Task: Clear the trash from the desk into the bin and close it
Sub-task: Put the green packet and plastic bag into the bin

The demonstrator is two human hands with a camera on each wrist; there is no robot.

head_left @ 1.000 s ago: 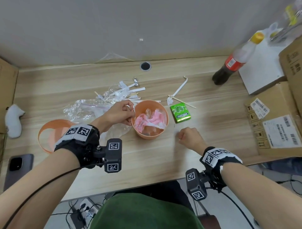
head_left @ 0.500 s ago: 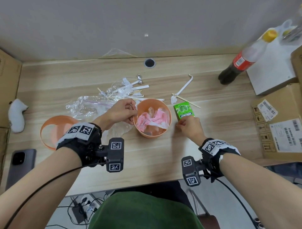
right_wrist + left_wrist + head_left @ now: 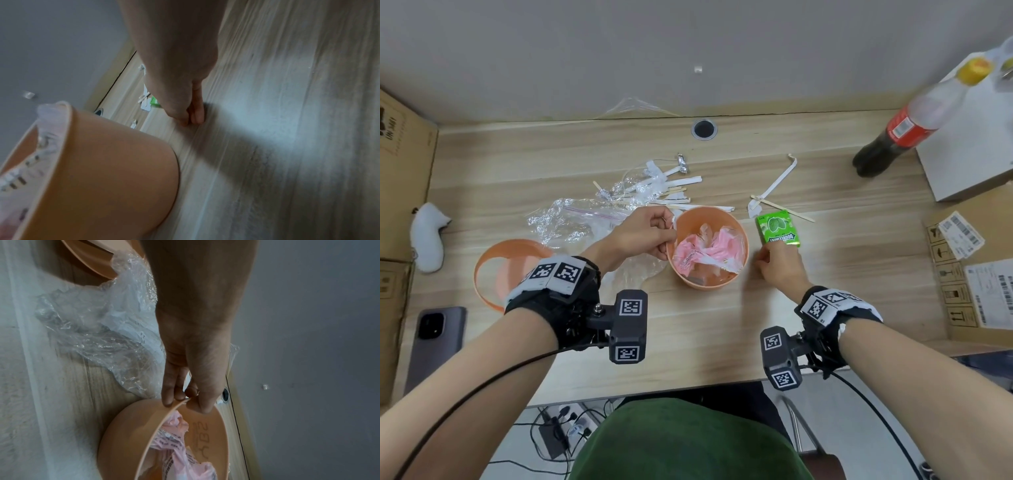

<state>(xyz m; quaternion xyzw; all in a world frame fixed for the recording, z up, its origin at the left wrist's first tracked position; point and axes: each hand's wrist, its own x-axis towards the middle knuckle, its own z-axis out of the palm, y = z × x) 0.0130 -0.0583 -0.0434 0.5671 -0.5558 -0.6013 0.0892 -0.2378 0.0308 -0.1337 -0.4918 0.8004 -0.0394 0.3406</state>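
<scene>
An orange bin point(image 3: 743, 240) stands open mid-desk with pink and clear wrappers point(image 3: 709, 251) inside. My left hand point(image 3: 666, 236) pinches its left rim between thumb and fingers; the left wrist view shows this pinch point(image 3: 185, 400) on the bin point(image 3: 123, 434). The bin's orange lid point(image 3: 496, 270) lies to the left. A green gum box point(image 3: 779, 229) sits right of the bin. My right hand point(image 3: 768, 253) has its bunched fingertips at the box's near edge, on the desk point(image 3: 190, 120); whether they grip it is hidden. Loose sticks and paper wrappers point(image 3: 664, 192) lie behind the bin.
A crumpled clear bag point(image 3: 571, 222) lies left of the bin. A white strip and a wooden stick point(image 3: 774, 195) sit behind the green box. A cola bottle point(image 3: 893, 137) and cardboard boxes point(image 3: 976, 274) stand at the right, a phone point(image 3: 434, 346) at the near left.
My right hand has moved forward from the bare desk to the near edge of the green box. My left hand has stayed on the bin's rim.
</scene>
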